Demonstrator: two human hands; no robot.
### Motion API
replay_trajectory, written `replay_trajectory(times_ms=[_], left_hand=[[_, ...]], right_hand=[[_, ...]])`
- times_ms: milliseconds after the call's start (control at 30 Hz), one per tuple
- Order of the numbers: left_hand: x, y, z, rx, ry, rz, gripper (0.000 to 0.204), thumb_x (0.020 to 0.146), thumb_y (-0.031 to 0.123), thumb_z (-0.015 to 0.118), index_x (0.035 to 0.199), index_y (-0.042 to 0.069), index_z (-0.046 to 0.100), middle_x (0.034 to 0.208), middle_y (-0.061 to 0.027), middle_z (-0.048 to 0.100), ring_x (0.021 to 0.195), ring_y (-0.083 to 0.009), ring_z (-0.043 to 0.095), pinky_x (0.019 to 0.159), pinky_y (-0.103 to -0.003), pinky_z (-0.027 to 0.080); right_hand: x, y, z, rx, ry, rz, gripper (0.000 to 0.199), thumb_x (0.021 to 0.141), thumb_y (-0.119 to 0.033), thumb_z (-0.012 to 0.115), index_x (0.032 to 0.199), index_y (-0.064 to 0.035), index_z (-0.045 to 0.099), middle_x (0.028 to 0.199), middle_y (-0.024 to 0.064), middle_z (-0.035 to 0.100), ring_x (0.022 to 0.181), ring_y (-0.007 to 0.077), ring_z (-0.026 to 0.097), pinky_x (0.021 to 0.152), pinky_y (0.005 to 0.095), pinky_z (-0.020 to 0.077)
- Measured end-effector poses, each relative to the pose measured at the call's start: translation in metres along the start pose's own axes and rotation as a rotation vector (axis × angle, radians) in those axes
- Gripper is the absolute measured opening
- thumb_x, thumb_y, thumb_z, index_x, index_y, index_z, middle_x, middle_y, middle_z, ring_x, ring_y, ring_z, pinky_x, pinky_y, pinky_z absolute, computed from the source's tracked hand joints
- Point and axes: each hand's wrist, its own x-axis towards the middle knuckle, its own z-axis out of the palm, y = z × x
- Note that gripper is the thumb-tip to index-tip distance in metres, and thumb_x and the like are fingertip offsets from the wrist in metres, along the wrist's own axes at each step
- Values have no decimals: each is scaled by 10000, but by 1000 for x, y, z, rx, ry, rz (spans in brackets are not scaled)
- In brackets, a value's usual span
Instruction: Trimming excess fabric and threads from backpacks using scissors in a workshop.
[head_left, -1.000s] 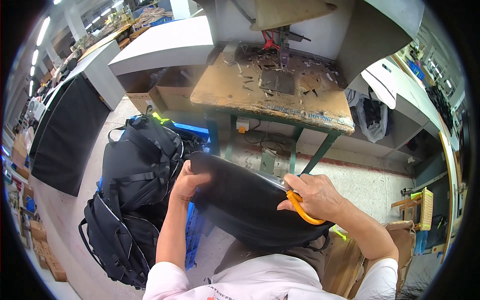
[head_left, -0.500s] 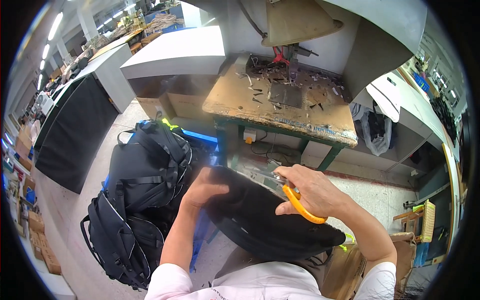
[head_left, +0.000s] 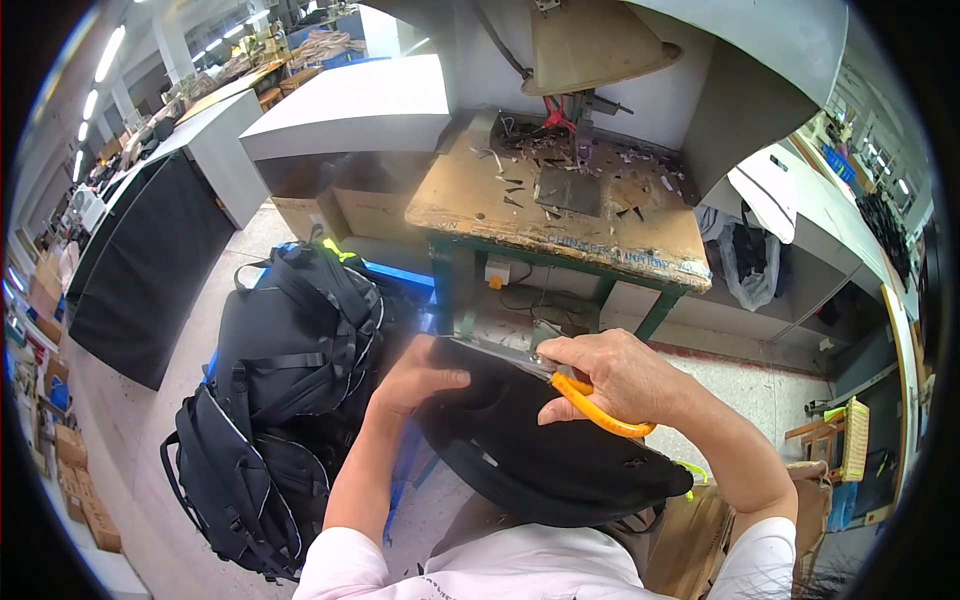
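Observation:
A black fabric bag (head_left: 530,450) lies across my lap, with a bit of yellow-green cord at its right end. My left hand (head_left: 415,378) grips its upper left edge, thumb on top of the cloth and the other fingers out of sight. In my right hand (head_left: 615,375) is a pair of scissors (head_left: 590,408) with orange handles. Their metal blades point left along the bag's upper edge, toward my left hand. Whether the blades touch the cloth I cannot tell.
Several black backpacks (head_left: 290,340) are piled at my left. Ahead stands a worn wooden workbench (head_left: 480,200) with scraps, red-handled pliers (head_left: 556,113) and a lamp shade (head_left: 595,50) above. A plastic bag (head_left: 750,265) hangs at the right; cardboard (head_left: 690,535) lies beside my right leg.
My right hand and the scissors have shifted slightly left, the blades now nearer my left hand. The left hand keeps its hold on the bag, which has moved little.

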Motion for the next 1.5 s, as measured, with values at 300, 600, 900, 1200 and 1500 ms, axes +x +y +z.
replay_trajectory(times_ms=[300, 600, 900, 1200, 1500], left_hand=[[-9, 4, -2, 46, 148, 16, 261, 635, 14, 676, 890, 8, 619, 805, -24, 614, 698, -110, 562, 655, -238, 452], [-132, 29, 34, 959, 1129, 438, 220, 714, 128, 661, 869, -20, 610, 772, -94, 619, 696, -209, 592, 673, -307, 457], [-105, -90, 133, 1055, 412, 440, 327, 566, -20, 651, 890, 21, 630, 760, -108, 589, 630, -268, 550, 559, -315, 447], [-7, -111, -77, 762, 914, 290, 285, 826, 132, 530, 1070, -16, 538, 961, -96, 580, 835, -168, 528, 712, -283, 417], [-13, 5, -47, 274, 443, -30, 229, 620, 31, 661, 832, -53, 634, 749, -54, 622, 627, -115, 575, 591, -237, 458]], right_hand=[[-10, 7, 2, 60, 418, -43, 492, 661, -332, 731, 977, -25, 512, 756, 161, 563, 610, 286, 549, 559, 339, 447], [-53, 2, 36, 953, 363, 174, 848, 621, -524, 716, 1232, -69, 343, 857, 25, 479, 777, 123, 486, 704, 271, 427], [-56, 12, 145, 854, 529, 466, 592, 647, -77, 684, 1170, -24, 411, 796, -36, 377, 681, 52, 361, 586, 176, 321], [-95, 8, 91, 1271, 324, 261, 590, 590, -83, 642, 1150, -5, 476, 962, 32, 521, 892, 118, 485, 818, 232, 361], [-96, 33, 51, 1210, 647, 406, 613, 493, -133, 660, 1086, -51, 533, 760, -24, 510, 687, 85, 457, 655, 179, 330]])
